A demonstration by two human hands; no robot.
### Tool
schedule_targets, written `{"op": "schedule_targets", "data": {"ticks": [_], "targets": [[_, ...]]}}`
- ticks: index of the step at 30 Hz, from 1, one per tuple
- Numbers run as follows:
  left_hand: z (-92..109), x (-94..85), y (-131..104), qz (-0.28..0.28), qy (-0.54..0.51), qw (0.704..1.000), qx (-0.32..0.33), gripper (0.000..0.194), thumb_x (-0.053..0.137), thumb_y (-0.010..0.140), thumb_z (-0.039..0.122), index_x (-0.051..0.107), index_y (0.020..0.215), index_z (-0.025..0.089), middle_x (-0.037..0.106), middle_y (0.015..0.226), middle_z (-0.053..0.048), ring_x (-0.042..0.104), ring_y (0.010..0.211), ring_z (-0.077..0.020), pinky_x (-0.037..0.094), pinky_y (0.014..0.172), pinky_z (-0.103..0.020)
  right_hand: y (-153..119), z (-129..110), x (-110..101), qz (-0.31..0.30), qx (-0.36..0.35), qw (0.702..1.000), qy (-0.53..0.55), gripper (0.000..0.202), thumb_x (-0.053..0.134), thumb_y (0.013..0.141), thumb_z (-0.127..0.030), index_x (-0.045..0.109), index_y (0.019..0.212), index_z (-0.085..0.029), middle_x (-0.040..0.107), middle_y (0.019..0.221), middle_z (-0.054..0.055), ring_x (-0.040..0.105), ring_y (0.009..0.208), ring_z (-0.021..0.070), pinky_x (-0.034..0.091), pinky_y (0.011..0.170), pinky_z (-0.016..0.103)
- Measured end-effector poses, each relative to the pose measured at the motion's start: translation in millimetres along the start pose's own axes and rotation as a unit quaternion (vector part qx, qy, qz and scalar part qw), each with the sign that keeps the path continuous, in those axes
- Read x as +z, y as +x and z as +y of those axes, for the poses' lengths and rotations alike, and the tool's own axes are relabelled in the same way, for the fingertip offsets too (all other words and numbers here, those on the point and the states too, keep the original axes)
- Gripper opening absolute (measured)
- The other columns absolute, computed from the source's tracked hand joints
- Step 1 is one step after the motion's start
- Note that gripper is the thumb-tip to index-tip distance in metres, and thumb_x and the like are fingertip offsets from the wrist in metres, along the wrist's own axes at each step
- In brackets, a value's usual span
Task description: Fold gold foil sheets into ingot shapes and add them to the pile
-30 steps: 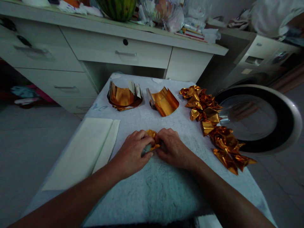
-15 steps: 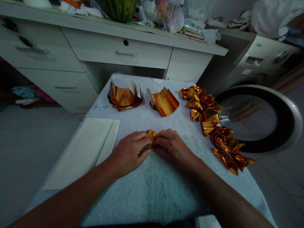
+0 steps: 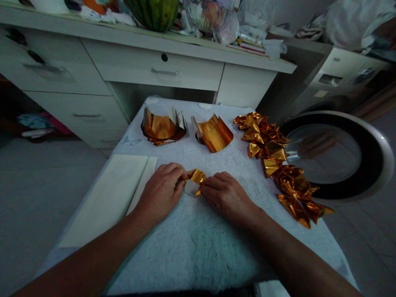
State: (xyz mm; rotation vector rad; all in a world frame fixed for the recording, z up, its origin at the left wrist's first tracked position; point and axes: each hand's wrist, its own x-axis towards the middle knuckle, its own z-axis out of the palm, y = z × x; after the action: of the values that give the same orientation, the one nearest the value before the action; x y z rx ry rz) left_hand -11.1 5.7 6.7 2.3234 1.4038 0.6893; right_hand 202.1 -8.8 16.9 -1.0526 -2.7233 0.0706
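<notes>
Between the hands (image 3: 162, 189) (image 3: 229, 196), gold foil piece (image 3: 197, 176), shiny, creased, bent at angles

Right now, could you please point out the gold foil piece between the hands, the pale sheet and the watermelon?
Gold foil piece (image 3: 197, 176), head view: upper gold face.
Pale sheet (image 3: 107, 192), head view: broad flat face.
Watermelon (image 3: 151, 15), head view: striped rind.
</notes>
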Motion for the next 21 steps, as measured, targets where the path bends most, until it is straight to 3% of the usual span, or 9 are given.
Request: {"op": "schedule_targets", "data": {"ticks": [6, 13, 18, 21], "targets": [[1, -1.0, 0, -0.011, -0.003, 1.0, -0.009, 0.013, 0.051, 0.084, 0.011, 0.057, 0.084, 0.022, 0.064, 0.09, -0.003, 0.058, 0.091, -0.0224, 0.047, 0.081, -0.039, 0, 1, 5, 0.008, 0.006, 1.0, 0.001, 0.017, 0.05, 0.093, -0.014, 0.065, 0.087, -0.016, 0.066, 0.087, 0.004, 0.052, 0.074, 0.018, 0.037, 0.07, 0.034], [-3, 7.7, -4, 0.008, -0.031, 0.999, -0.021, 0.034, 0.058, 0.083, 0.012, 0.051, 0.114, 0.024, 0.064, 0.102, -0.003, 0.06, 0.097, -0.0224, 0.049, 0.086, -0.039, 0, 8, 7, 0.02, 0.037, 0.999, 0.025, 0.015, 0.05, 0.088, -0.009, 0.064, 0.089, -0.015, 0.064, 0.083, 0.006, 0.053, 0.075, 0.0182, 0.041, 0.074, 0.031], [3, 1.7, -1, -0.063, -0.02, 0.996, 0.055, 0.02, 0.051, 0.087, 0.011, 0.062, 0.099, 0.022, 0.063, 0.097, -0.004, 0.057, 0.094, -0.0215, 0.048, 0.086, -0.039, -1, 12, 5, 0.03, 0.061, 0.997, 0.047, 0.016, 0.05, 0.085, -0.006, 0.062, 0.086, -0.016, 0.062, 0.081, 0.006, 0.051, 0.076, 0.0181, 0.041, 0.073, 0.03], [7, -3.1, -2, -0.075, -0.017, 0.996, 0.05, 0.016, 0.056, 0.085, 0.015, 0.064, 0.098, 0.021, 0.062, 0.098, -0.005, 0.056, 0.096, -0.0233, 0.047, 0.087, -0.041, -2, 12, 4, 0.026, 0.06, 0.995, 0.069, 0.017, 0.049, 0.085, -0.005, 0.062, 0.085, -0.017, 0.062, 0.082, 0.005, 0.051, 0.077, 0.0179, 0.041, 0.075, 0.03]]}}
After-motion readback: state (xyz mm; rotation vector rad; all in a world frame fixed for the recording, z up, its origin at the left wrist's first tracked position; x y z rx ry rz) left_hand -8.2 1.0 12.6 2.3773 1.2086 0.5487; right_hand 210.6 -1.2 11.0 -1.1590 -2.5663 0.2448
